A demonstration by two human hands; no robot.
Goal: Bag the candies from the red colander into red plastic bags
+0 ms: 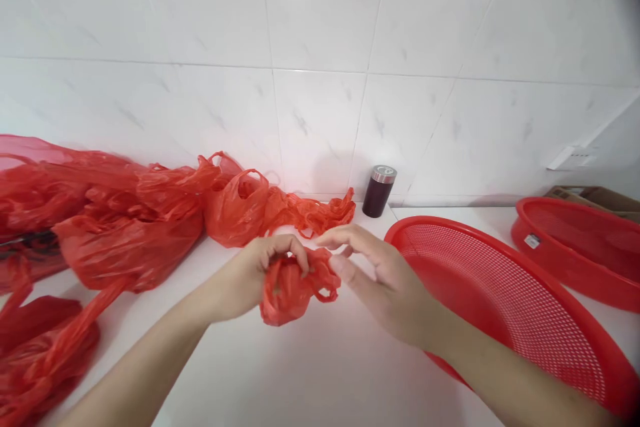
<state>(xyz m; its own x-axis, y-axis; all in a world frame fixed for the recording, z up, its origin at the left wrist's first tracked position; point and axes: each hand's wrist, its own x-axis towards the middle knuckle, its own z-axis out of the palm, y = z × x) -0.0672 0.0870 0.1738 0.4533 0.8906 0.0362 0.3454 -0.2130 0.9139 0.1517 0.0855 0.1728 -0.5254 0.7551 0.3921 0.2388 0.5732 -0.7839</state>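
My left hand grips a small red plastic bag near its gathered top, with the fingers curled over it. The bag bulges at the bottom, and whatever is inside is hidden by the red film. Beside the bag's crumpled handles is my right hand, its fingers apart and the thumb close to the plastic. Whether the thumb touches the handles I cannot tell. Behind both hands, a crumpled red bag lies against the wall, next to a fuller, knotted-looking red bag.
More red bags are heaped along the left side. A large red mesh basket stands at the right, with another red basket behind it. A dark cylinder with a silver lid stands by the tiled wall. A cardboard box sits far right.
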